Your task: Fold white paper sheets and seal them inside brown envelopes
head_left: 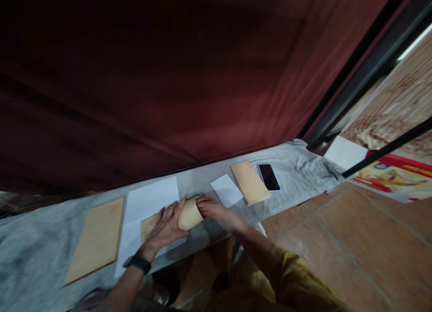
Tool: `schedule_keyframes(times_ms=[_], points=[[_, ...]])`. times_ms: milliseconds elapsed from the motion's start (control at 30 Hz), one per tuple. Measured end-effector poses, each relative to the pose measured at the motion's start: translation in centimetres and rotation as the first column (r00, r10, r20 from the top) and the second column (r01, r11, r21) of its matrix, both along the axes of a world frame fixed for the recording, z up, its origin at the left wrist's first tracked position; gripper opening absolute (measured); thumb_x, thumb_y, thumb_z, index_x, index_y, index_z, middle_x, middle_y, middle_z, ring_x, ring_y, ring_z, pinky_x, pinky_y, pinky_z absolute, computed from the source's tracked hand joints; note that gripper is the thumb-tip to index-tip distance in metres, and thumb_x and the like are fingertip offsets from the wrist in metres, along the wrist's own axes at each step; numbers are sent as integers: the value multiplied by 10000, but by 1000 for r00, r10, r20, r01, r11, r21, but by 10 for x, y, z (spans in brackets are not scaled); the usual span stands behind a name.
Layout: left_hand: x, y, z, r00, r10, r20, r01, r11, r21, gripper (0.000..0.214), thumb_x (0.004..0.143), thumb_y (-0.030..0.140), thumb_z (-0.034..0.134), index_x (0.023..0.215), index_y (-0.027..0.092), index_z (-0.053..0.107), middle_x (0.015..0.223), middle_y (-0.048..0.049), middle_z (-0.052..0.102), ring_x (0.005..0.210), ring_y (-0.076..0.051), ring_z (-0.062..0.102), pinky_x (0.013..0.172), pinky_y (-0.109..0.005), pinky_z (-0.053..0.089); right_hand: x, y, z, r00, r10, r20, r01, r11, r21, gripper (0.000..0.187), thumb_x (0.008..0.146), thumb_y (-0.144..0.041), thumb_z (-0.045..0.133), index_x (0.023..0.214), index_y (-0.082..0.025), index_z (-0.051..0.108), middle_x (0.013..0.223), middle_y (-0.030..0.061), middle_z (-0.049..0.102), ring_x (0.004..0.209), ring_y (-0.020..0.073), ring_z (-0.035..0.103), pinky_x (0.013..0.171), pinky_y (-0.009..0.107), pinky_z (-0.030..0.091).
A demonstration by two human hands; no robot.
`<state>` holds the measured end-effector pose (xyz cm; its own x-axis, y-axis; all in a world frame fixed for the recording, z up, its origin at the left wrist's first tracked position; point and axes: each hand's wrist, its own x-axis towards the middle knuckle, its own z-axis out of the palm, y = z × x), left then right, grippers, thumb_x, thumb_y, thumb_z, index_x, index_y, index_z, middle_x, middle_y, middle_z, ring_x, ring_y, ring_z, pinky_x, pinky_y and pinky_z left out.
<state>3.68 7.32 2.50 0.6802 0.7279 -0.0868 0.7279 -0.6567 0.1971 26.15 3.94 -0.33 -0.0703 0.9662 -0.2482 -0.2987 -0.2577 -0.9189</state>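
A brown paper envelope [190, 215] lies over white paper on the narrow cloth-covered surface, its right end bulged up into a curve. My left hand [164, 228], with a dark band at the wrist, grips this envelope across its width, thumb at the near edge and fingers at the far edge. At the curved right end is my right hand [214, 210]; its fingertips reach in at the opening and are hidden there. Beneath the envelope spreads a white sheet [151, 196] with a fold line. A smaller folded white paper [227, 190] rests just beyond my right hand.
Another brown envelope [96, 237] lies at the left. To the right are a stack of brown envelopes [250, 182] and a phone [269, 177] on grey cloth [290, 168]. A dark red curtain [202, 78] hangs behind. A colourful box [394, 174] stands on the tiled floor [354, 240].
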Motion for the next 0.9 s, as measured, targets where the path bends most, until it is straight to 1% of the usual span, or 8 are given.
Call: schedule_keyframes(times_ms=[100,200,267,333,400,467,733,900], points=[[-2,2,-6,1000,1,17,-1,1000,-1,1167,664,421,725,1611,229,71,1515,-167,437,1450,-358,351,1200,-534,201,35,-13,3,933,-205,294,196,979,60,333,940,-337,502,1163,-152,665,1213,153,681,1135,271,640,1034,464,472],[-3,5,-8,1000,9,7,-9,1000,-17,1166,666,445,730,1611,225,84,1524,-172,420,1460,-358,337,1206,-536,193,60,-23,1,765,-346,542,304,937,169,469,966,-297,476,1405,-141,528,1512,182,471,1456,291,349,1212,511,231],[-4,6,-9,1000,13,4,-13,999,-40,1168,665,458,732,1612,225,90,1532,-170,411,1463,-360,333,1206,-535,202,64,-29,-5,449,-336,828,221,940,262,563,973,-355,499,1473,-99,461,1570,215,390,1498,332,266,1215,549,192],[-4,7,-7,1000,14,8,-14,998,-67,1169,669,467,729,1614,223,84,1539,-161,408,1464,-356,333,1207,-524,213,61,-34,-12,127,-281,951,111,957,268,656,969,-437,523,1498,-61,426,1586,251,346,1497,370,265,1201,566,205],[-3,7,-5,1000,16,5,-16,997,-81,1165,673,463,724,1615,214,85,1544,-155,409,1466,-346,333,1210,-510,216,56,-37,-16,-30,-224,974,62,972,226,693,972,-466,514,1509,-41,408,1588,270,328,1489,381,285,1196,566,205],[-2,6,-2,1000,23,-12,-24,997,-80,1150,674,453,718,1613,197,105,1547,-161,408,1468,-342,332,1212,-505,214,51,-36,-15,-83,-172,982,46,983,177,657,983,-423,491,1507,-33,411,1575,274,348,1473,379,320,1191,569,210],[4,1,6,998,37,-50,-41,996,-85,1127,670,452,707,1605,174,142,1552,-189,404,1477,-340,325,1216,-518,184,44,-13,1,-122,-15,992,-24,1000,12,533,925,-30,378,1449,-3,471,1405,305,547,1305,363,521,1071,571,387],[3,1,6,999,30,-24,-31,997,-64,1131,671,455,709,1605,173,137,1536,-190,423,1470,-344,337,1217,-526,178,40,-32,0,-91,-57,994,-197,980,38,547,943,-30,370,1476,-105,465,1483,215,507,1360,292,479,1173,541,308]])
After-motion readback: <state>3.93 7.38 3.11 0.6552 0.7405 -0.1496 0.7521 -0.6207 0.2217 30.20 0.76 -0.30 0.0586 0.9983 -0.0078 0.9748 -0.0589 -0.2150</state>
